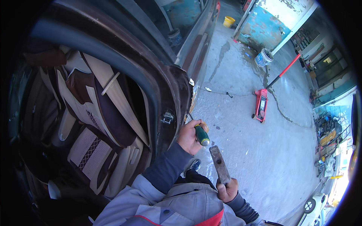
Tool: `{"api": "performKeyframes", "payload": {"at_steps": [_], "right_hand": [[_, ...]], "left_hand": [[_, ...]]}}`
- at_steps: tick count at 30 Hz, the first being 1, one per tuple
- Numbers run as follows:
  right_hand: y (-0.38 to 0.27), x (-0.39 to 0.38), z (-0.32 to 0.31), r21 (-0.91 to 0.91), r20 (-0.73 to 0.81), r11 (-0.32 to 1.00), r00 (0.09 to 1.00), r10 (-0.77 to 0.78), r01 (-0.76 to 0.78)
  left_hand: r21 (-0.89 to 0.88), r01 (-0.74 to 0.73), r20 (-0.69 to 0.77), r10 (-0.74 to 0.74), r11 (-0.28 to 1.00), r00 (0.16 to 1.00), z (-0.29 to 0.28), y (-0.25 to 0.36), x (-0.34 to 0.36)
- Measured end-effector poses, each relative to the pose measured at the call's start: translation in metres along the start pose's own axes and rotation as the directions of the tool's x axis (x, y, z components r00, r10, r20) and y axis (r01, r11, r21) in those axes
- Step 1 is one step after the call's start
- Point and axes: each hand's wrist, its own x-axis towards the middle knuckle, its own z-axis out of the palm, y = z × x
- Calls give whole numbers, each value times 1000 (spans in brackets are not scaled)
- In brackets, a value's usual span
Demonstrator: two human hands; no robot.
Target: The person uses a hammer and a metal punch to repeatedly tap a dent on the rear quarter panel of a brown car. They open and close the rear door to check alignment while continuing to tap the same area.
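My left hand is closed round a screwdriver with a dark green handle. Its shaft points away from me, toward the damaged rear edge of a dark brown car body, where paint has come off. Whether the tip touches the metal I cannot tell. In my right hand, low in front of my body, I grip a flat, worn metal bar with a hole through it. The bar's free end stands just below the butt of the screwdriver handle, apart from it. A door striker sits on the door frame left of my left hand.
Through the open doorway at left shows a beige and brown car seat with a seat belt. On the concrete floor stand a red trolley jack, a white bucket and a yellow bucket. Piled scrap lines the right side.
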Motion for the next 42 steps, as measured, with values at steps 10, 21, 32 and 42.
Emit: {"api": "performKeyframes", "payload": {"at_steps": [10, 21, 32, 42], "right_hand": [[10, 1, 6, 46, -62, 999, 998, -18, 21], [22, -1, 2, 69, -27, 974, 977, -213, 215], [35, -15, 9, 117, -94, 983, 987, -129, 140], [19, -7, 6, 255, -60, 962, 994, -89, 102]], "left_hand": [[102, -80, -60, 86, 992, 994, 5, -6, -3], [101, -97, -94, 107, 990, 990, 4, -8, 0], [42, -33, -81, 36, 999, 996, -4, -6, 0], [96, -101, -89, 109, 990, 990, 1, -9, 3]]}}
